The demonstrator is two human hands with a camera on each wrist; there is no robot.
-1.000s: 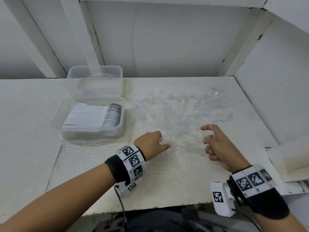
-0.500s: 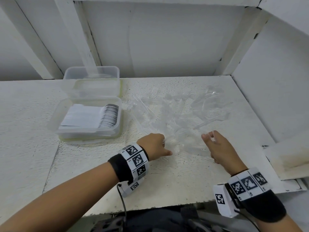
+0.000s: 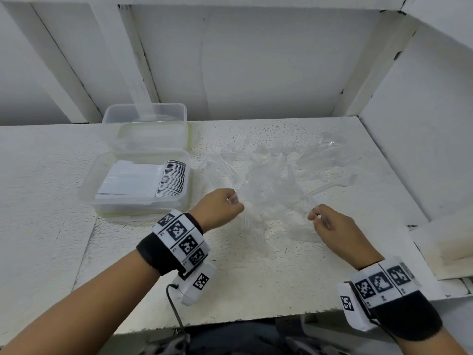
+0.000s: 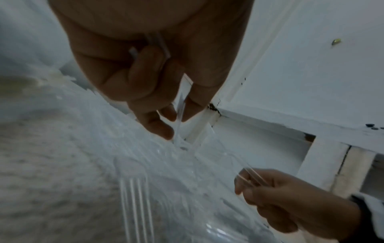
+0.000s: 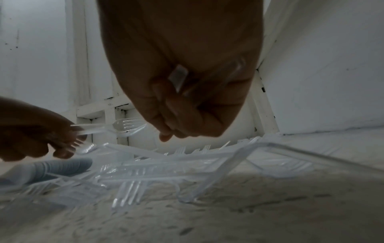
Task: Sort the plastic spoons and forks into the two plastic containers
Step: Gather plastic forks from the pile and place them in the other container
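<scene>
Gathering step: left hand [image 3: 221, 210] grips clear forks [image 5: 124, 127]; right hand [image 3: 332, 226] fingers curl round clear handles [image 5: 207, 82], type unclear. Mixed pile [image 3: 276, 175] on desk [image 3: 256, 278]. Next, likely: carry to containers [image 3: 143, 160]

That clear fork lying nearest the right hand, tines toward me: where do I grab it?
Pinch the fork by its flat handle, coming from above on the pile side. Its tines point toward the table's front edge, and the handle runs back under other cutlery, so slide it out first.
</scene>
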